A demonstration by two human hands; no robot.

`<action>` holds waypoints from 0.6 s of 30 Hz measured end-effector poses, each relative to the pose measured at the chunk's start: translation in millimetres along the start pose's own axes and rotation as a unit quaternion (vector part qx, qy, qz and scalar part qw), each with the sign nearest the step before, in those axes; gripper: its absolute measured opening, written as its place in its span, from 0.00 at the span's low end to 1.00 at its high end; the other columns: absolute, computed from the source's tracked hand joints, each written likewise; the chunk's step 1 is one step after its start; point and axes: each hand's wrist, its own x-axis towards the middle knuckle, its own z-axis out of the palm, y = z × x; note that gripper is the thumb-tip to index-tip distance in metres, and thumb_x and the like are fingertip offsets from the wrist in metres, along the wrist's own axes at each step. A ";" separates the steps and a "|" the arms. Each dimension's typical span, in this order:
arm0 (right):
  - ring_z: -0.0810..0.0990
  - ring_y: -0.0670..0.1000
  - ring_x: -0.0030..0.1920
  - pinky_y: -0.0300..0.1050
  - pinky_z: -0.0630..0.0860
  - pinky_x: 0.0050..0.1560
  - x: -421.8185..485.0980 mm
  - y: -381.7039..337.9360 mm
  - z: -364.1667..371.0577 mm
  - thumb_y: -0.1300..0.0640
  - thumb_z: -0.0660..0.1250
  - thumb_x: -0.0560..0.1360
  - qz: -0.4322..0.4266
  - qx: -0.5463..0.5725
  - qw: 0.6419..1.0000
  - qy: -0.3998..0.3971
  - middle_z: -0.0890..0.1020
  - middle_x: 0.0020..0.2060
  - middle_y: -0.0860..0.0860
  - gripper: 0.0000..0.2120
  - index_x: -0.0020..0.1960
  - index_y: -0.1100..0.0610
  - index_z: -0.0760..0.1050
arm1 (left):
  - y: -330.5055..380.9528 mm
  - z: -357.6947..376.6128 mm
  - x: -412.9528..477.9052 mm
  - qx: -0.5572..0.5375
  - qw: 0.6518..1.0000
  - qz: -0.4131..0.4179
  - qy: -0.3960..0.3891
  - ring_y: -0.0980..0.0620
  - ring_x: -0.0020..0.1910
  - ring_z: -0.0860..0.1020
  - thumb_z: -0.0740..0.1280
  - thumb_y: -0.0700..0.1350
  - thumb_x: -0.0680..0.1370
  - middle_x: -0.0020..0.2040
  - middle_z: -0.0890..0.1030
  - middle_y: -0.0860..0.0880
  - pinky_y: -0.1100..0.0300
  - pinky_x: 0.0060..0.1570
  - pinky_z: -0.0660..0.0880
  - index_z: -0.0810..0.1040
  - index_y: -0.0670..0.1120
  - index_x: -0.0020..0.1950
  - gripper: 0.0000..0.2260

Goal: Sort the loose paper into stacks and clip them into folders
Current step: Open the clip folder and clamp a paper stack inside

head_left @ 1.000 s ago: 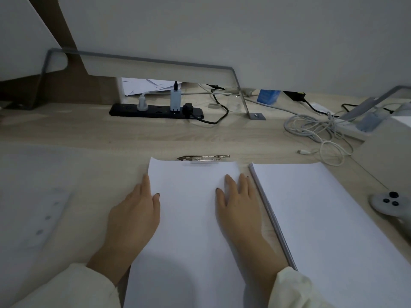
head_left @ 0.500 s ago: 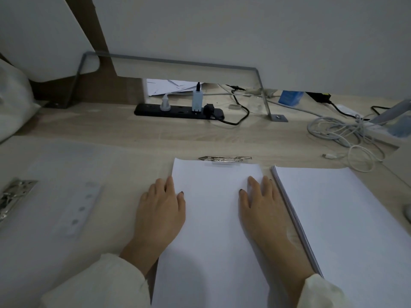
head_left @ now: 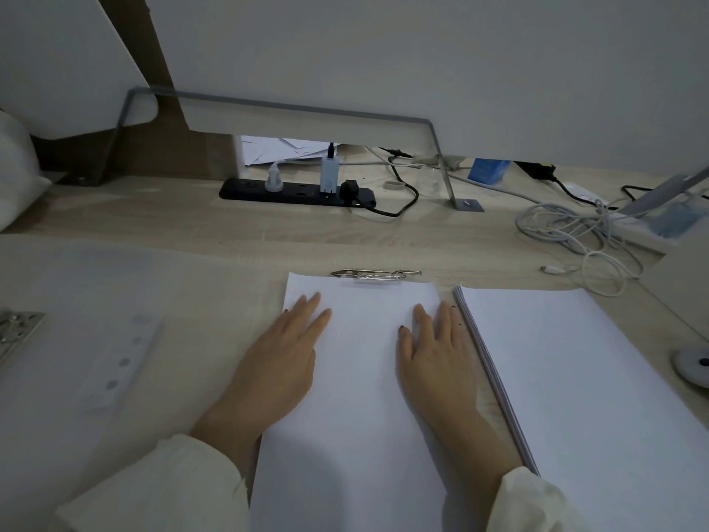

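Observation:
A white paper sheet (head_left: 360,362) lies in front of me, its top edge under a metal clip (head_left: 376,274) of a clear folder. My left hand (head_left: 280,362) lies flat with straight fingers on the sheet's left part. My right hand (head_left: 437,359) rests flat on its right edge. A thick stack of loose white paper (head_left: 583,385) sits just to the right. On the left lies another clear folder (head_left: 96,320) with a metal clip (head_left: 17,332) at its left end.
A black power strip (head_left: 297,193) with plugs lies at the back under a grey divider frame (head_left: 441,155). Tangled white cables (head_left: 575,236) spread at the back right. A round white device (head_left: 694,364) sits at the right edge.
My view has shifted left, showing more of the left folder. My left hand has slid further onto the sheet, fingers now on its upper left. The right hand stays in place.

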 end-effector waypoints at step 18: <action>0.66 0.59 0.67 0.46 0.64 0.62 66.8 -31.0 -40.4 0.57 0.56 0.78 0.119 0.248 0.948 -0.160 0.66 0.69 0.61 0.22 0.68 0.66 0.62 | 19.8 5.1 -1.9 -0.064 0.990 -0.066 -0.102 0.53 0.73 0.31 0.23 0.74 0.58 0.76 0.35 0.52 0.56 0.72 0.31 0.34 0.61 0.70 0.41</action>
